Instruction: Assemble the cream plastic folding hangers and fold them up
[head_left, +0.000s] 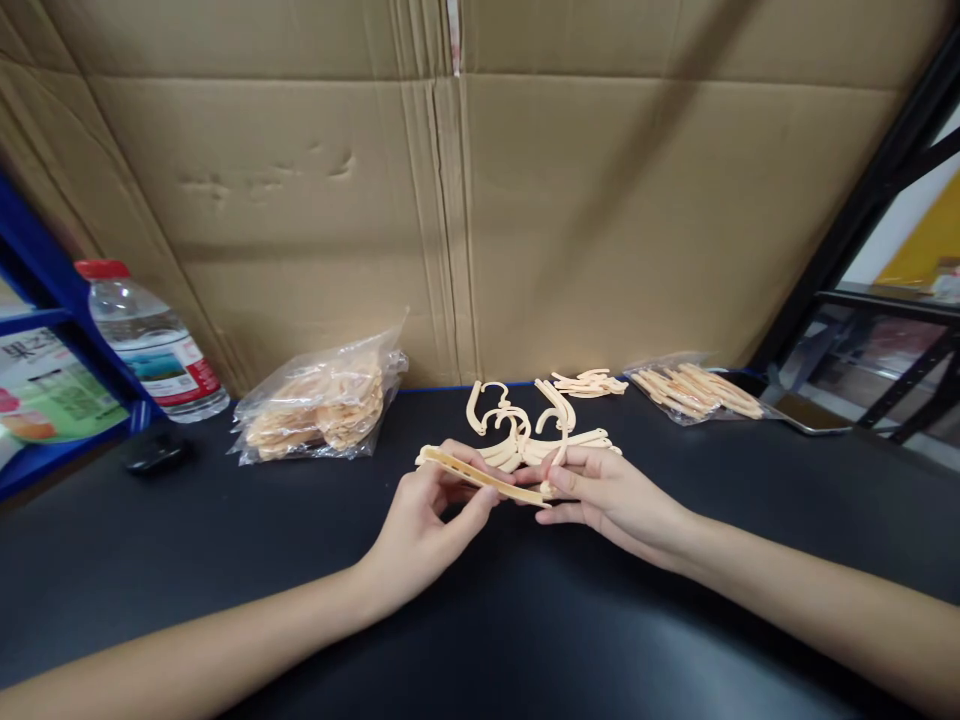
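We hold a cream plastic bar (480, 477) between both hands, just above the black table (525, 620), in the middle of the scene. Our left hand (427, 520) grips the bar's left end, thumb on the far side and fingers curled under the near edge. Our right hand (607, 495) pinches the right end between thumb and forefinger, so both hands are clamped on the same piece and nearly touch. A thin curved piece rises past our right fingertips; we cannot tell whether they hold it too.

Just beyond the hands lies a small heap of hook-shaped pieces (517, 425) in the same cream colour. Farther right sit a few loose pieces (592, 382) and an open clear bag (694, 392) of more. To the far left rests a fuller plastic bag (322, 405), and beyond it a water bottle (150, 345) with a red cap. A cardboard wall (480, 200) stands behind everything.
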